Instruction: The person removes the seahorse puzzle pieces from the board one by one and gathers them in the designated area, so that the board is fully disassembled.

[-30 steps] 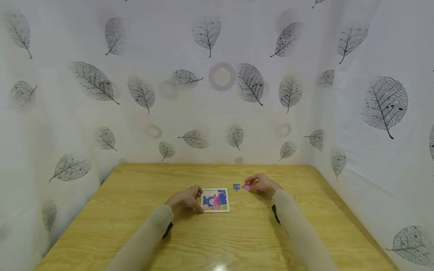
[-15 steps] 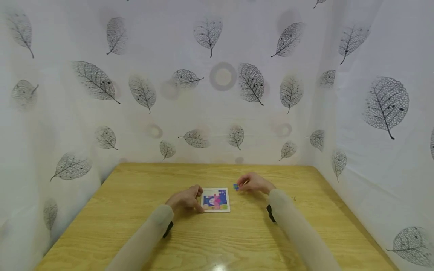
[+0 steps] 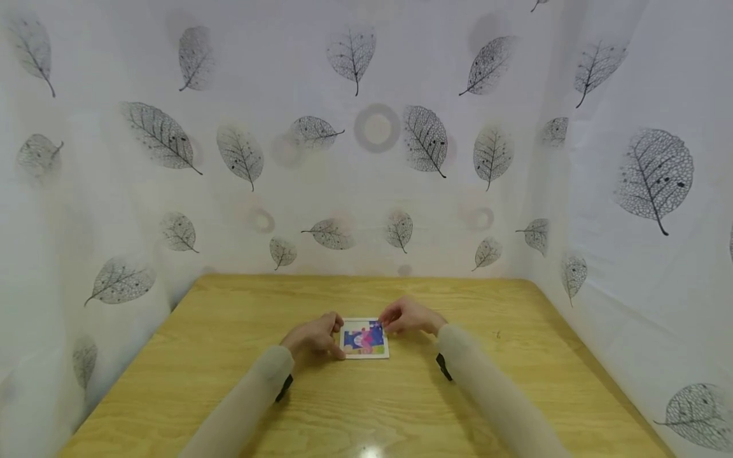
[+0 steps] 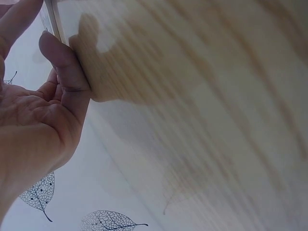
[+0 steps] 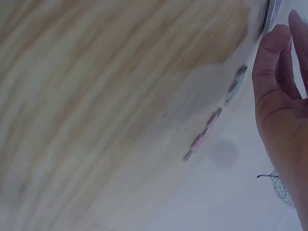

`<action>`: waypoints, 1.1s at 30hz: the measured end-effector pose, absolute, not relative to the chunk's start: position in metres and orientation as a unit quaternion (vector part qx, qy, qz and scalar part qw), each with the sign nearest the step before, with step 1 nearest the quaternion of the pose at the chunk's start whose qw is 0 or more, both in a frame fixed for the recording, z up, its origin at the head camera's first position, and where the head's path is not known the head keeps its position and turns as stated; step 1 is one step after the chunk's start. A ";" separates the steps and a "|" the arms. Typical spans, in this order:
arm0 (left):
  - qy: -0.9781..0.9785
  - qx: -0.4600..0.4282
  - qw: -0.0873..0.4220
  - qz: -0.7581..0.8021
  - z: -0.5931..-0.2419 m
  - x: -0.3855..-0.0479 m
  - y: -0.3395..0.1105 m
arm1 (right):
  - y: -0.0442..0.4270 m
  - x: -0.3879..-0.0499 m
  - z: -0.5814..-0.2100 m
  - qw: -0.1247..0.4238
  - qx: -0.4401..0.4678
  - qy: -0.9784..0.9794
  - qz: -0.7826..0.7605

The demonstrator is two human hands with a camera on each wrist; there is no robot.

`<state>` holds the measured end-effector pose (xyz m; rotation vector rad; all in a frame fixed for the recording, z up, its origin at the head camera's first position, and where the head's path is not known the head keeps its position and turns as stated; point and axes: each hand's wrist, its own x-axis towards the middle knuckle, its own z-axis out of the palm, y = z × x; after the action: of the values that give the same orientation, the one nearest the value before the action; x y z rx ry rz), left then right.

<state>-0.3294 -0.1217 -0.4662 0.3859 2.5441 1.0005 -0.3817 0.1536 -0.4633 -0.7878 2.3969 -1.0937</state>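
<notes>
A small jigsaw puzzle in a white frame [image 3: 366, 357] lies flat on the wooden table, with blue, pink and yellow pieces in it and pale bare spots at upper left. My left hand [image 3: 314, 334] holds the frame by its left side, thumb at the near corner and fingers at the far one. At the upper right corner is my right hand [image 3: 413, 317], fingertips and thumb close to the edge; nothing shows between them. Two loose pieces, one bluish [image 5: 236, 85] and one pink [image 5: 204, 134], lie behind that hand in the right wrist view; it hides them from the head view.
The light wooden table [image 3: 343, 407] spreads around the puzzle. A white curtain [image 3: 366, 191] printed with dark leaves surrounds its back and sides. Each wrist wears a dark strap, such as the right strap [image 3: 443, 367].
My right hand has moved left, from beside the pink piece, past the bluish piece, to the frame's upper right corner. The left hand has stayed at the frame.
</notes>
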 end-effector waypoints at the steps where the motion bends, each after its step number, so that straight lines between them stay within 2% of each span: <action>1: 0.905 0.138 0.190 0.355 -0.466 -0.330 -0.122 | 0.151 -0.381 -0.463 0.194 -0.283 0.856 -0.385; 33: 0.901 0.137 0.195 0.363 -0.466 -0.332 -0.122 | 0.127 -0.377 -0.465 0.178 -0.312 0.881 -0.308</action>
<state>-0.3322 -0.1217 -0.4660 0.3829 2.5252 1.0172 -0.3775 0.1271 -0.4648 -0.8824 2.4930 -0.8712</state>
